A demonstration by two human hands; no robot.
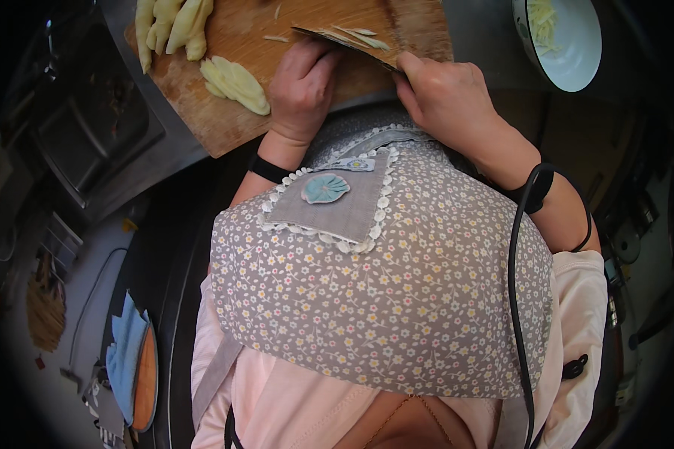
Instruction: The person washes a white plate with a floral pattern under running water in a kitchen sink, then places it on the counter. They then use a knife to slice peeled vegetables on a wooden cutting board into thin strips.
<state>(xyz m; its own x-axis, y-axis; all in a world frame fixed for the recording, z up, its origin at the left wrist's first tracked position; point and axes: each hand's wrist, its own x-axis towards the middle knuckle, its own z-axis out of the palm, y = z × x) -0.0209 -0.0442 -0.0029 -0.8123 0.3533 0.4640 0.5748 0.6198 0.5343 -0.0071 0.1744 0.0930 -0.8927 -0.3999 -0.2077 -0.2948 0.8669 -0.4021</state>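
My right hand [446, 90] grips the handle end of a kitchen knife [351, 46], whose blade slants across the wooden cutting board [219, 132]. My left hand [306, 81] is curled against the near side of the blade. Its fingertips are hidden, so what lies under them cannot be seen. Pale ginger shreds [370, 40] rest along the blade's far side. Left of my left hand, a fanned stack of ginger slices [236, 85] lies on the board. Several peeled ginger pieces [188, 28] sit at the board's far left corner.
A white enamel bowl [581, 59] holding ginger shreds [542, 25] stands right of the board. To the left is a metal sink [90, 134]. A blue cloth [124, 359] and a straw broom [46, 311] are lower left. A black cable [514, 280] hangs by my right arm.
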